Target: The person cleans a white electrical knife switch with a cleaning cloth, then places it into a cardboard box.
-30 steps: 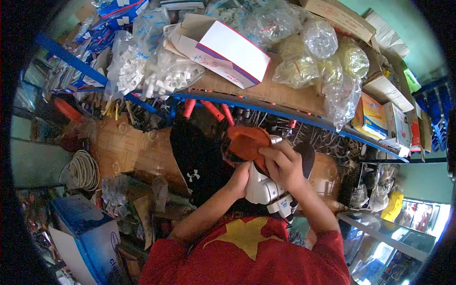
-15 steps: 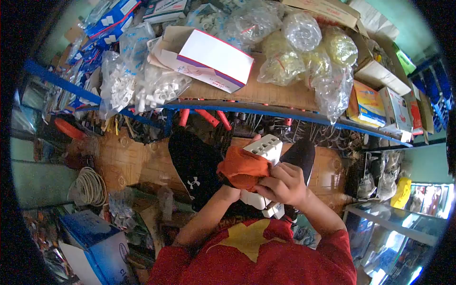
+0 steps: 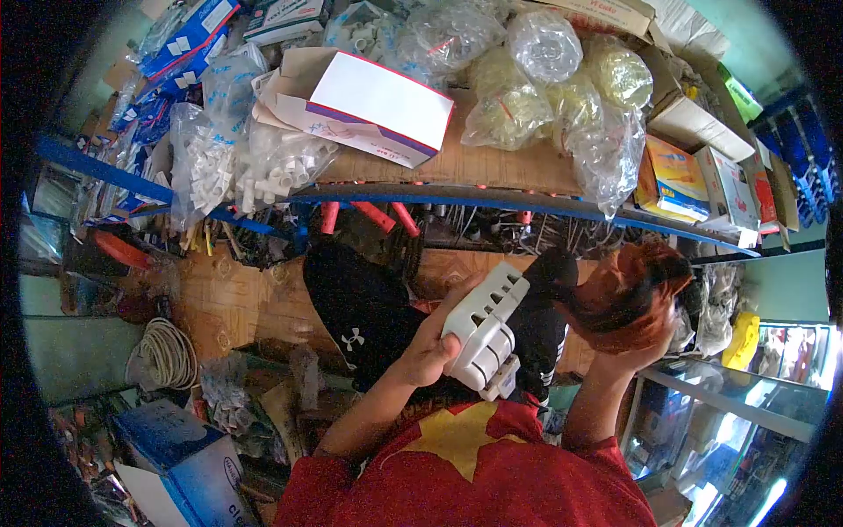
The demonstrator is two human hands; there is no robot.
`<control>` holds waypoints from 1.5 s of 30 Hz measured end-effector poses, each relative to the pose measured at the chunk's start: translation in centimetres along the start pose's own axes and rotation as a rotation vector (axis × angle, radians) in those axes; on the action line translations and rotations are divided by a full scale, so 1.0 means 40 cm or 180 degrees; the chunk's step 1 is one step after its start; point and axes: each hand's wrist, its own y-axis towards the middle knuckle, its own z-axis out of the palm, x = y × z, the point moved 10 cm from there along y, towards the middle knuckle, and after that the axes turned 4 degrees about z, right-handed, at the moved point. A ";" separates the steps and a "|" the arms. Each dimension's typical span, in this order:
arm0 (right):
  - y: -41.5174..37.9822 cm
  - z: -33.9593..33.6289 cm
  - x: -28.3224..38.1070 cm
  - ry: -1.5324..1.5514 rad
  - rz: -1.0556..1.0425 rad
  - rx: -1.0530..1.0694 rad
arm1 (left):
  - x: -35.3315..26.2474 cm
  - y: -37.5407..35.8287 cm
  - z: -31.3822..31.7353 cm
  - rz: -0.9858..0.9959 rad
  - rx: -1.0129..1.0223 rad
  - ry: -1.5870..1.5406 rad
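My left hand [image 3: 432, 350] is wrapped around a white plastic device [image 3: 485, 327] with a row of dark slots along one edge and a ribbed, rounded side. It is held tilted above my lap, and a small pale block sticks out at its lower end. Off to the right, my right hand [image 3: 648, 353] grips a crumpled orange cloth [image 3: 628, 294] with dark patches, smeared by motion. The cloth is apart from the device and hides most of the right fingers.
Ahead, a blue-framed shelf [image 3: 430, 194] carries an open white box [image 3: 382, 97], bags of white fittings [image 3: 281, 162] and clear plastic bags. A coil of cable [image 3: 167, 353] and a blue box [image 3: 180, 448] are at left. A glass display case [image 3: 729, 413] stands at right.
My right hand has swung right with the cloth, off the white device. The device, formerly partly covered, is now uncovered and turned in my left hand. The view has shifted slightly.
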 end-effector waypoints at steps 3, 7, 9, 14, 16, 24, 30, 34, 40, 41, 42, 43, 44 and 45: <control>-0.089 0.077 -0.013 -0.1744 -0.0778 0.1239 | -0.012 0.013 0.007 0.0088 -0.0004 0.0160; -0.200 0.297 -0.059 -0.2818 -0.2057 0.2560 | 0.014 0.010 0.010 -0.0313 0.0024 -0.0216; -0.210 0.311 -0.043 -0.3025 -0.2674 0.2449 | 0.057 -0.002 0.017 -0.0396 0.0412 -0.0065; -0.167 0.418 -0.051 -0.3341 -0.2620 0.2637 | 0.025 -0.001 0.027 -0.0040 0.0336 0.0446; -0.135 0.408 -0.063 -0.3260 -0.2075 0.2659 | 0.034 -0.009 0.006 -0.0141 0.0238 0.0759; -0.028 0.326 -0.086 -0.3054 -0.1192 0.1918 | -0.010 -0.011 0.008 -0.0147 0.0197 0.0180; -0.151 0.232 -0.212 -0.3088 -0.0956 0.2513 | 0.003 0.021 -0.042 -0.0120 -0.0373 -0.0314; -0.095 0.291 -0.123 -0.3203 -0.1498 0.2378 | 0.069 -0.007 -0.039 -0.0595 -0.0462 -0.0796; 0.016 0.202 -0.122 -0.2435 -0.0542 0.0814 | 0.092 -0.009 0.000 -0.0979 -0.0267 -0.1370; 0.025 0.206 -0.124 -0.1874 -0.0620 0.0708 | 0.067 0.010 0.004 -0.0792 -0.0278 -0.1453; 0.027 0.186 -0.163 -0.2068 -0.0592 0.0926 | 0.052 0.023 0.002 -0.0708 -0.0364 -0.1531; 0.005 0.184 -0.203 -0.1760 -0.0363 0.1079 | 0.037 0.035 -0.001 -0.0622 -0.0456 -0.1610; -0.027 0.185 -0.237 -0.1450 -0.0112 0.1239 | 0.030 0.042 -0.010 -0.0536 -0.0575 -0.1694; -0.056 0.155 -0.310 -0.0880 0.1011 0.1338 | 0.025 0.050 -0.018 -0.0423 -0.0626 -0.1817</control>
